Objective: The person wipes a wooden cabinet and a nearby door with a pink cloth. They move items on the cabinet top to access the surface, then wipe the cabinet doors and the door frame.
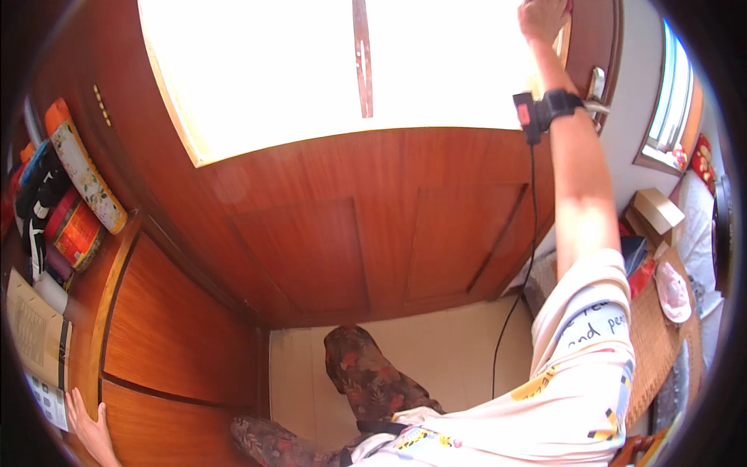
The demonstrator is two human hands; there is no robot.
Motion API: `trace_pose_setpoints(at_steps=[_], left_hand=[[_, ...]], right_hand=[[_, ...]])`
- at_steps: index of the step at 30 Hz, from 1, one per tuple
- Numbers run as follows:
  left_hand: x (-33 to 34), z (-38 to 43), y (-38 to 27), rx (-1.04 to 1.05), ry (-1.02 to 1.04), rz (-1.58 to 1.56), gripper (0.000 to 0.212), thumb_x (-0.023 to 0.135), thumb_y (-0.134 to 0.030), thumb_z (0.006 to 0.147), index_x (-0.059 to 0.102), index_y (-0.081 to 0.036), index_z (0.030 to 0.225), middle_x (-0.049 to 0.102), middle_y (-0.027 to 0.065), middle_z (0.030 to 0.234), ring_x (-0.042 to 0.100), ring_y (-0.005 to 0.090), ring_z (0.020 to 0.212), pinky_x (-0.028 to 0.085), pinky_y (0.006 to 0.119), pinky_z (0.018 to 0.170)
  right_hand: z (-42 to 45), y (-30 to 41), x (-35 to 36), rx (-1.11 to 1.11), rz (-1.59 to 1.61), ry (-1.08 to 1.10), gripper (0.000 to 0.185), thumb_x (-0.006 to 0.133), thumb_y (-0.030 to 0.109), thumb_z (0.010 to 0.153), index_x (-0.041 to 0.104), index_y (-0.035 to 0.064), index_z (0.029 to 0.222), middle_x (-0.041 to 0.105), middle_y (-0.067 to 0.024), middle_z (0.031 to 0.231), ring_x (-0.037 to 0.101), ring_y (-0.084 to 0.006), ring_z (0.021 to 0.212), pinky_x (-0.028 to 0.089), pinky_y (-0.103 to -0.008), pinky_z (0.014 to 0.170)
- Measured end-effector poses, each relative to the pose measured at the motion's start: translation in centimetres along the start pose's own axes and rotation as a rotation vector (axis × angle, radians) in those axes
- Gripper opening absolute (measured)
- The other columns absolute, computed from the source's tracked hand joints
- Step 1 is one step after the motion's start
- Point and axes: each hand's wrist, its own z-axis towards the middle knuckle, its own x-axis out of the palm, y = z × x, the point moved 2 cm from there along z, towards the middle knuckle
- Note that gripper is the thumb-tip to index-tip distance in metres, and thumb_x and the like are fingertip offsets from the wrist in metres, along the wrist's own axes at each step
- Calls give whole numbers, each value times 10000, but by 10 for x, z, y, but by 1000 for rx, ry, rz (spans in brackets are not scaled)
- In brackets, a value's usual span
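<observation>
My right hand (541, 20) is raised to the top of the view, at the right edge of a wooden door's (385, 233) bright glass pane (262, 64); its fingers bend around something reddish that is mostly hidden. A black strap with a small device (528, 117) and a cable sits on the right wrist. Below that hand is a metal door handle (596, 108). At the lower left, my left hand (87, 423) rests with fingers spread on the edge of a wooden cabinet top (87, 373), beside a printed sheet (46, 403) and a cardboard box (38, 333).
On the cabinet stand a floral spray can (87, 169), a red-lidded jar (76, 233) and dark bundled items. At right are a woven mat (653, 350), a pale pink cap-like item (673, 292), a small box (658, 211) and a window (671, 111). Tiled floor (467, 350) lies below the door.
</observation>
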Motion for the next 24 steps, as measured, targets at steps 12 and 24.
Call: trace_pose_setpoints(at_steps=[12,24], left_hand=[[14,-4,-13,-5,-93,-11,635,668,-277,844,428,-84,1399,389,151,1451,385,306,1319,340,389,1075],[-11,-14,-24,-15,-115,-69,644,713,-262,793,476,-29,1344,434,138,1422,415,295,1296,348,378,1073]], right_hand=[[-191,77,-71,-3,38,98,508,484,294,939,405,-3,1344,316,-326,1345,304,-565,1183,262,-654,984],[-194,442,-134,-307,1414,395,419,623,-46,768,593,81,1167,543,-102,1286,376,-342,1315,305,-420,1095]])
